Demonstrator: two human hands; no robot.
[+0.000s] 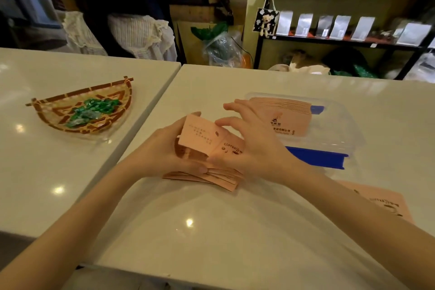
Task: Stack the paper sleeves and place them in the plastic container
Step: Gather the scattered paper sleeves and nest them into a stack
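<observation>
Between both hands I hold a bundle of pink paper sleeves (202, 139) above the white table, printed side up. My left hand (162, 148) grips its left end and my right hand (254, 146) covers its right end, fingers spread over the top. Under the hands lies a fanned pile of more pink sleeves (219, 178) on the table. Just to the right stands the clear plastic container (339, 125) with blue clips, and a stack of sleeves (287, 115) lies inside it. Another loose sleeve (386, 202) lies by my right forearm.
A woven basket (58, 113) with green wrapped sweets sits on the adjoining table to the left. A person in dark clothes (113, 7) stands beyond the tables. Black shelves (353, 40) with silver pouches fill the back right.
</observation>
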